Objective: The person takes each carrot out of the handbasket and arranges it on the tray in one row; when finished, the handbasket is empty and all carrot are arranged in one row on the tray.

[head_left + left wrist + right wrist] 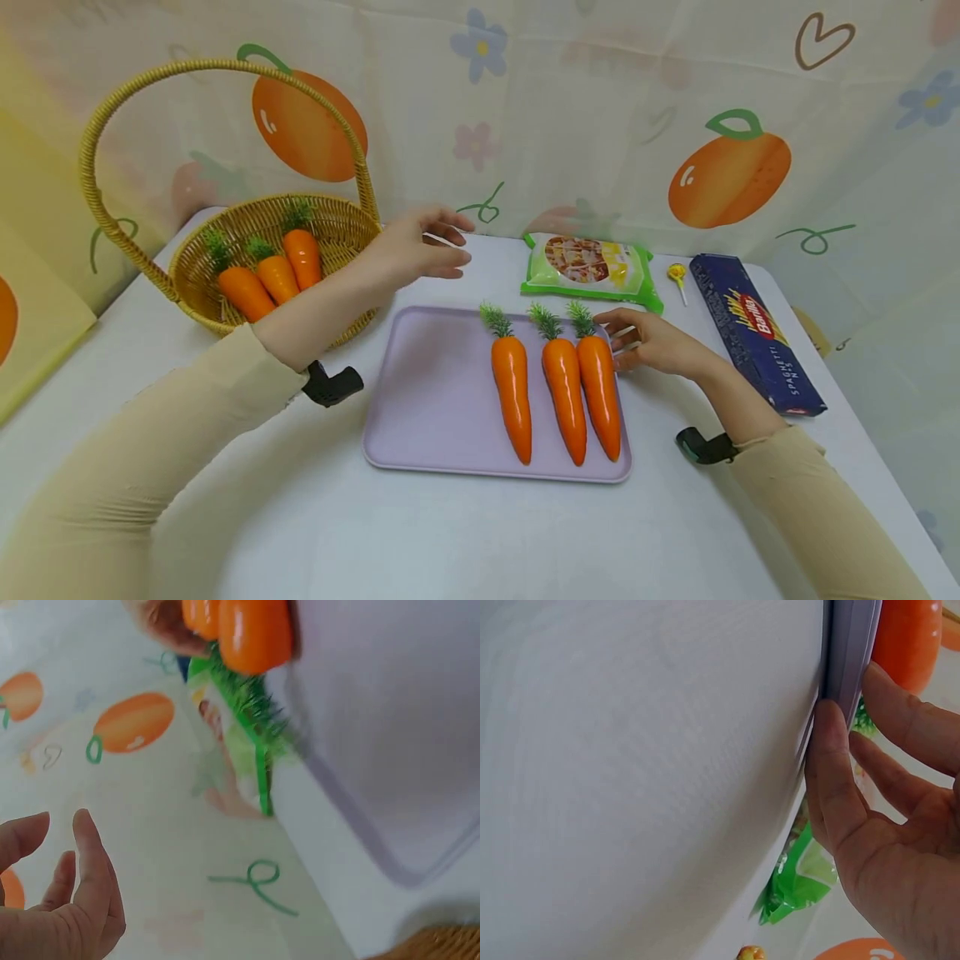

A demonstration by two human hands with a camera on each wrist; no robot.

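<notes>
My left hand (416, 246) hovers between a wicker basket (348, 221) and a lilac tray (438, 392), its fingers loosely bent around nothing. In the left wrist view the fingers (94, 870) are apart with bare air between them. Three toy carrots lie side by side on the tray's right half: a left one (512, 392), a middle one (564, 400) and a right one (600, 396), green tops toward the back. At the tray's right rim, my right hand (656, 342) pinches the edge between thumb and fingers, close beside the right carrot.
Three more carrots (277, 279) lie in the basket, whose tall handle (90, 167) arches above it. Behind the tray sits a green-edged food packet (588, 267). A yellow lollipop (677, 273) and a blue spaghetti box (757, 333) lie to the right. A printed curtain (585, 108) hangs behind.
</notes>
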